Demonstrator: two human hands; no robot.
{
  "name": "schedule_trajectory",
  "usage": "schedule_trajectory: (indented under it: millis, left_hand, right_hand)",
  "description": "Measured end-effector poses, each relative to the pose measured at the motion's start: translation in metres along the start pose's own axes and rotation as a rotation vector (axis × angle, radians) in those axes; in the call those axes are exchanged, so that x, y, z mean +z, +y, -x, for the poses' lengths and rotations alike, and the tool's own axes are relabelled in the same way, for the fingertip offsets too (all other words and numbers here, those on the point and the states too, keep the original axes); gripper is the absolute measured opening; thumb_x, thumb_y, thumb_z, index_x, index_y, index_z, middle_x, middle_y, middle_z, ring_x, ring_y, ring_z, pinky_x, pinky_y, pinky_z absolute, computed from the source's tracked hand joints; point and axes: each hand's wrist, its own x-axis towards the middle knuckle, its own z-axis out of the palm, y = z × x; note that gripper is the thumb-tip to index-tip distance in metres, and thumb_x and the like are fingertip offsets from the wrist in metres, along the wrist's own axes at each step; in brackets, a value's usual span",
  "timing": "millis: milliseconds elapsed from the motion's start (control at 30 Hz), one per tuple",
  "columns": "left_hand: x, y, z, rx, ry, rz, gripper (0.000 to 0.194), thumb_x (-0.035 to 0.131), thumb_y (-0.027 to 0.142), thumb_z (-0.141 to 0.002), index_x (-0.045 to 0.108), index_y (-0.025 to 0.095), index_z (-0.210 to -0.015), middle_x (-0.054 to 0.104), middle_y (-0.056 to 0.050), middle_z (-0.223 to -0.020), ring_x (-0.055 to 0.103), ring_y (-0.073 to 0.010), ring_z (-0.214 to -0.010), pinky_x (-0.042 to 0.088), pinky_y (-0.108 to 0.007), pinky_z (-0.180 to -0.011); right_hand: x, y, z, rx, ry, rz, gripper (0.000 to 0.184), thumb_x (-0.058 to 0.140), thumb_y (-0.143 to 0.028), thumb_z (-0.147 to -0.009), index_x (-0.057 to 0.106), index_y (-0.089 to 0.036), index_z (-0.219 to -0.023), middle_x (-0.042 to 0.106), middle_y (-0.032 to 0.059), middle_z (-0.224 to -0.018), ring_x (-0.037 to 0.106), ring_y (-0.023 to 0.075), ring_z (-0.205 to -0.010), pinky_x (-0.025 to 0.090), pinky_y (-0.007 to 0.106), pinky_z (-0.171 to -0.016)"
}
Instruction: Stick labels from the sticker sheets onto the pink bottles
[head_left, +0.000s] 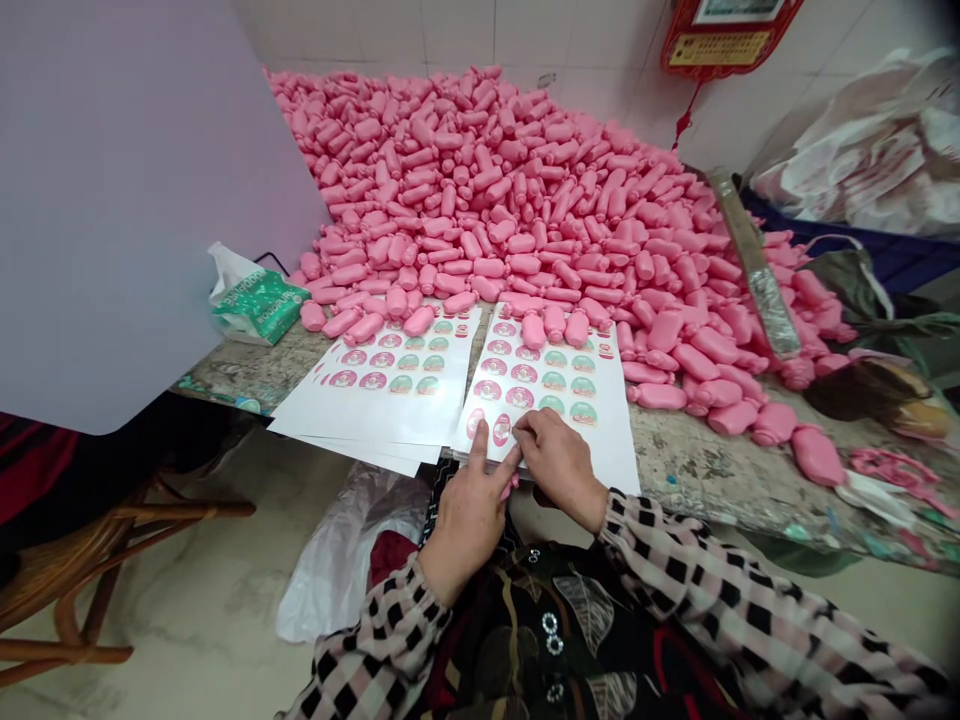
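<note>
A sheet of stickers (551, 345) lies in front of me at the table's edge, with pink and green labels printed on white. My left hand (469, 510) lies over its near edge, index finger stretched out onto the lower pink oval stickers (475, 422). Beneath its curled fingers a bit of a pink bottle (510, 488) shows; most of it is hidden. My right hand (561, 462) is closed in a pinch at the right edge of a pink oval sticker (501, 431). Both hands nearly touch.
Behind the sheets rises a large heap of pink bottles (480, 190), some resting on the sheets' far edges. Another sticker sheet stack (375, 405) lies left. A tissue pack (259, 305), a pale panel (142, 200), a tape-wrapped bar (757, 270) and a wooden stool (82, 560) surround the workspace.
</note>
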Motion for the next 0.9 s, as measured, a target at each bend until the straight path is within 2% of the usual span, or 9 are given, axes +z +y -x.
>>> schedule_trajectory:
  millis: [233, 367, 533, 600, 700, 800, 867, 900]
  left_hand:
    - [0.003, 0.0, 0.001, 0.005, 0.029, 0.007, 0.063, 0.042, 0.022, -0.089, 0.015, 0.043, -0.141, -0.006, -0.011, -0.153, 0.057, -0.0255, -0.105, 0.048, -0.037, -0.079]
    - [0.002, 0.0, 0.002, 0.005, 0.043, -0.002, 0.061, 0.041, 0.024, -0.089, 0.016, 0.044, -0.141, -0.003, -0.01, -0.153, 0.057, -0.0253, -0.105, 0.047, -0.037, -0.08]
    - [-0.002, 0.002, 0.0, -0.021, 0.006, -0.037, 0.06, 0.042, 0.022, -0.088, 0.02, 0.044, -0.14, -0.002, -0.01, -0.153, 0.062, -0.0222, -0.094, 0.049, -0.037, -0.076]
    - [-0.003, 0.002, 0.0, -0.02, -0.005, -0.012, 0.061, 0.045, 0.021, -0.087, 0.024, 0.043, -0.139, -0.004, -0.009, -0.154, 0.061, -0.0217, -0.095, 0.049, -0.036, -0.076]
    - [-0.005, -0.002, 0.003, -0.004, -0.018, 0.078, 0.062, 0.048, 0.017, -0.085, 0.029, 0.042, -0.138, -0.007, -0.007, -0.154, 0.06, -0.0215, -0.098, 0.049, -0.036, -0.079]
    - [-0.01, -0.005, 0.013, 0.065, 0.032, 0.268, 0.053, 0.045, 0.02, -0.087, 0.035, 0.036, -0.137, 0.01, -0.006, -0.153, 0.053, -0.0235, -0.111, 0.043, -0.039, -0.091]
    - [-0.017, -0.003, 0.019, 0.05, 0.118, 0.504, 0.048, 0.049, 0.027, -0.086, 0.041, 0.03, -0.134, 0.033, -0.008, -0.145, 0.046, -0.0235, -0.119, 0.037, -0.039, -0.099]
    - [-0.022, -0.001, 0.021, -0.005, 0.149, 0.668, 0.048, 0.053, 0.032, -0.084, 0.044, 0.027, -0.131, 0.045, -0.008, -0.137, 0.048, -0.0226, -0.116, 0.038, -0.038, -0.098]
  right_hand:
    - [-0.003, -0.005, -0.011, 0.083, -0.051, -0.057, 0.024, 0.048, -0.042, -0.084, 0.06, -0.022, -0.081, 0.061, 0.0015, -0.083, 0.054, 0.0151, -0.074, 0.03, 0.025, -0.06]
    - [-0.013, -0.009, -0.021, 0.09, -0.085, -0.028, 0.019, 0.055, -0.039, -0.078, 0.062, -0.022, -0.073, 0.063, 0.0008, -0.077, 0.054, 0.0153, -0.071, 0.027, 0.025, -0.056]
    - [-0.032, -0.016, -0.028, 0.01, 0.027, -0.042, 0.02, 0.056, -0.041, -0.076, 0.063, -0.023, -0.07, 0.063, -0.0003, -0.077, 0.052, 0.0142, -0.068, 0.027, 0.026, -0.055]
    - [-0.033, -0.01, -0.03, 0.01, 0.063, -0.109, 0.023, 0.057, -0.045, -0.075, 0.063, -0.023, -0.07, 0.063, -0.0003, -0.078, 0.052, 0.0138, -0.068, 0.029, 0.025, -0.056]
    - [-0.024, 0.008, -0.035, 0.053, 0.002, -0.354, 0.03, 0.059, -0.05, -0.071, 0.062, -0.02, -0.07, 0.061, -0.0006, -0.07, 0.051, 0.0129, -0.063, 0.032, 0.025, -0.056]
    - [-0.01, 0.026, -0.038, 0.096, -0.02, -0.67, 0.035, 0.063, -0.052, -0.068, 0.06, -0.017, -0.068, 0.057, -0.0018, -0.064, 0.048, 0.0113, -0.059, 0.035, 0.024, -0.056]
    - [-0.006, 0.032, -0.039, 0.095, -0.009, -0.831, 0.035, 0.066, -0.051, -0.065, 0.058, -0.017, -0.066, 0.055, -0.0024, -0.064, 0.045, 0.01, -0.058, 0.035, 0.023, -0.056]
    - [-0.007, 0.032, -0.038, 0.088, -0.009, -0.894, 0.035, 0.068, -0.05, -0.064, 0.058, -0.016, -0.066, 0.055, -0.0027, -0.064, 0.044, 0.0094, -0.058, 0.034, 0.023, -0.056]
